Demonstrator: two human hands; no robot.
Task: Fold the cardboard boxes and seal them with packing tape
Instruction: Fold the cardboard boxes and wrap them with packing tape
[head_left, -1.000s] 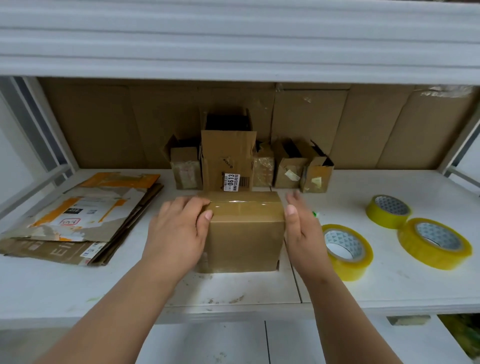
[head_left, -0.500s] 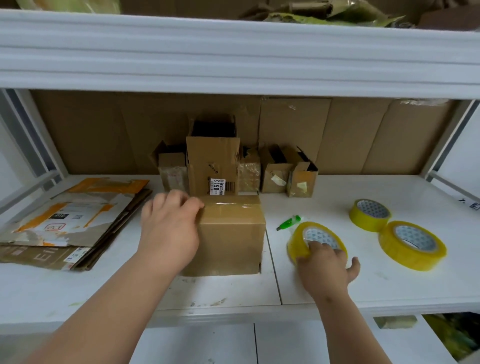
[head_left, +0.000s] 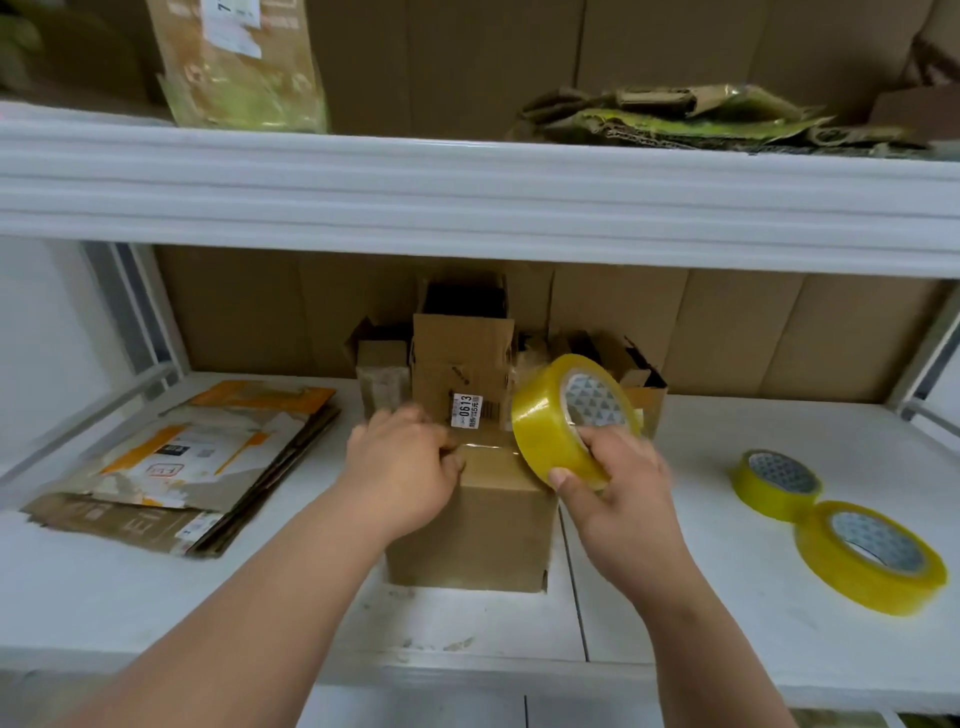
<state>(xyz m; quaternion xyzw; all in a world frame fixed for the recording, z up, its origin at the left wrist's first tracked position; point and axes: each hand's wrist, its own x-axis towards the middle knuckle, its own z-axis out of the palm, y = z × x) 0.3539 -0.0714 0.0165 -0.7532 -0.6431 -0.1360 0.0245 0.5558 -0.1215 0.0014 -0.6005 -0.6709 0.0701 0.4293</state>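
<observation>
white surface (head_left: 675, 587) under an upper shelf (head_left: 467, 192), cardboard lining the back. box (head_left: 483, 525) at centre; left hand (head_left: 402, 467) curls on its top. right hand (head_left: 618, 478) grips a tape roll (head_left: 566, 415). flat cartons (head_left: 176, 467) at 9 o'clock, two rolls (head_left: 831, 525) at 3.

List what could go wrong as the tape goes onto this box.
1. The right hand holds the tape roll lifted and tilted, so the strip may land crooked on the box.
2. Only the left hand steadies the box; pulling tape could slide it toward the open boxes behind.
</observation>
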